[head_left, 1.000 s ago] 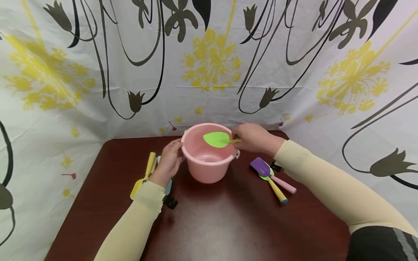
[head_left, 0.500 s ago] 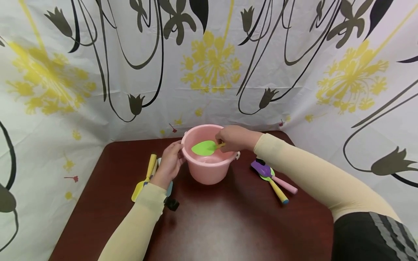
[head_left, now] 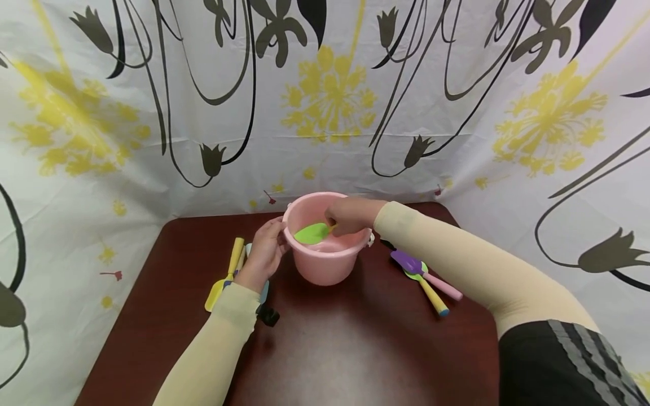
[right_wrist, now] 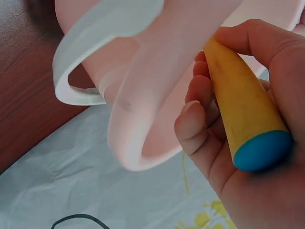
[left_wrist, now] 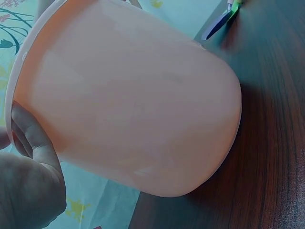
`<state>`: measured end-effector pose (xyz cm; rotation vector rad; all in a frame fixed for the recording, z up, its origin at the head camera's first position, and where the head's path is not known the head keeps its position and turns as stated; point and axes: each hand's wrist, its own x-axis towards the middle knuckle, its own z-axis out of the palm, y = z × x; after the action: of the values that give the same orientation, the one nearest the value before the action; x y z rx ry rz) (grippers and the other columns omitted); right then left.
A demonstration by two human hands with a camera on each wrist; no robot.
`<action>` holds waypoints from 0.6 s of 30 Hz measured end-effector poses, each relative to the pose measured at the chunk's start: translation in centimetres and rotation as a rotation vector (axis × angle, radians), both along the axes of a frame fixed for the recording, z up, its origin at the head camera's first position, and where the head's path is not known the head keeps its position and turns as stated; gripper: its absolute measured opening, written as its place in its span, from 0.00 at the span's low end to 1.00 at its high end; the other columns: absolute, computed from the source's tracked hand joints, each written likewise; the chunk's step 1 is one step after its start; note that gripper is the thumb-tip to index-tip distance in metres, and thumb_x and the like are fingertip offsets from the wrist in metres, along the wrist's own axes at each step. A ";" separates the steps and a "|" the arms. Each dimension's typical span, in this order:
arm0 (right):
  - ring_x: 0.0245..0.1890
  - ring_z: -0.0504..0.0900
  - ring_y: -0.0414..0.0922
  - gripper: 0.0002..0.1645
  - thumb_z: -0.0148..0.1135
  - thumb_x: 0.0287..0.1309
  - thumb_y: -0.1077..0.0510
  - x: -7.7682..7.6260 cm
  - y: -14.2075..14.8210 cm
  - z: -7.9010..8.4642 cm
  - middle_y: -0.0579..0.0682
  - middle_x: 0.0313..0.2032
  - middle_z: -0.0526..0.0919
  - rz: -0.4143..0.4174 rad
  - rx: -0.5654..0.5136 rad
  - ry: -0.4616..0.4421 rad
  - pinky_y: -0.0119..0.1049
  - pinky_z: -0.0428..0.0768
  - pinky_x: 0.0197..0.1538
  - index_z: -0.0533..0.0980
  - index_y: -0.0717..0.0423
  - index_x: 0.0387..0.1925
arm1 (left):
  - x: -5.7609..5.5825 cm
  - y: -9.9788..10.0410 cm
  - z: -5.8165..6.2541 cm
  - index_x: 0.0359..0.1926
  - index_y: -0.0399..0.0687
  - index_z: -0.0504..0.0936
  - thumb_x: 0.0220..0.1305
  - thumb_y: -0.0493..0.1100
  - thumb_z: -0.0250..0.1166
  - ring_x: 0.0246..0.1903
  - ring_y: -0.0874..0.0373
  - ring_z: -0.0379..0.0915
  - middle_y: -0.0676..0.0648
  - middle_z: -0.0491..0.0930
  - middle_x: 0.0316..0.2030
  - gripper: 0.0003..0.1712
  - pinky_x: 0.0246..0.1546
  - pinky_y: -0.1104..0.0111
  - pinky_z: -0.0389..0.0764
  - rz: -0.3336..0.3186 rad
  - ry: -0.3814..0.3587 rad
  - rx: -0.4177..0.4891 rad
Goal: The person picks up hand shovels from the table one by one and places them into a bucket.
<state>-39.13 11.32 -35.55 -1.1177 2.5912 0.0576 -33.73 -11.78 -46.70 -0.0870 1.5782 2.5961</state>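
A pink bucket (head_left: 325, 268) stands upright on the dark wooden table near its back edge. My left hand (head_left: 266, 251) grips the rim at the left; in the left wrist view the fingers (left_wrist: 35, 133) lie under the rim against the outer wall. My right hand (head_left: 351, 215) reaches over the right rim and holds a toy shovel (head_left: 311, 233) inside the bucket. Its green leaf-shaped blade points left, low in the bucket. In the right wrist view its yellow handle (right_wrist: 243, 95) with a blue end lies in the curled fingers.
Left of the bucket lie a yellow toy shovel (head_left: 215, 294) and other tools partly hidden by the left arm. On the right a purple scoop (head_left: 406, 261) with a pink handle crosses a yellow-handled green tool (head_left: 434, 298). A patterned curtain (head_left: 325, 163) hangs close behind.
My right hand has moved left and down into the bucket, carrying the green shovel from near the right rim to low inside. The left hand stays at the rim.
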 end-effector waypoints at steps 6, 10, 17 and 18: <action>0.20 0.61 0.40 0.10 0.61 0.62 0.59 -0.9 -0.7 -0.7 0.42 0.18 0.63 0.022 0.033 -0.053 0.35 0.64 0.30 0.73 0.51 0.24 | -0.1 0.1 0.0 0.63 0.38 0.74 0.74 0.43 0.58 0.51 0.46 0.75 0.34 0.72 0.64 0.21 0.39 0.69 0.83 0.012 -0.014 0.014; 0.18 0.50 0.40 0.21 0.61 0.61 0.59 -1.3 -1.0 -1.4 0.42 0.17 0.51 0.019 0.061 -0.059 0.34 0.58 0.27 0.62 0.48 0.17 | -0.1 0.2 0.1 0.64 0.39 0.74 0.74 0.43 0.58 0.51 0.47 0.75 0.36 0.72 0.64 0.22 0.39 0.69 0.82 0.016 -0.021 0.014; 0.16 0.54 0.41 0.25 0.62 0.65 0.56 -1.6 -1.7 -2.0 0.42 0.15 0.54 -0.017 0.152 -0.090 0.34 0.61 0.26 0.63 0.47 0.14 | 0.1 0.2 0.1 0.65 0.40 0.73 0.74 0.44 0.59 0.52 0.47 0.75 0.36 0.71 0.65 0.23 0.40 0.69 0.83 0.017 -0.024 0.022; 0.15 0.56 0.41 0.25 0.62 0.66 0.55 -1.6 -1.8 -2.1 0.42 0.15 0.55 -0.019 0.165 -0.089 0.34 0.62 0.26 0.64 0.47 0.14 | 0.1 0.2 0.0 0.65 0.39 0.73 0.74 0.44 0.59 0.50 0.49 0.76 0.35 0.70 0.65 0.23 0.40 0.70 0.83 0.017 -0.023 0.026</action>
<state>-40.77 9.51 -37.68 -1.0130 2.4685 0.2082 -33.65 -11.59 -46.65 -0.1285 1.5425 2.6183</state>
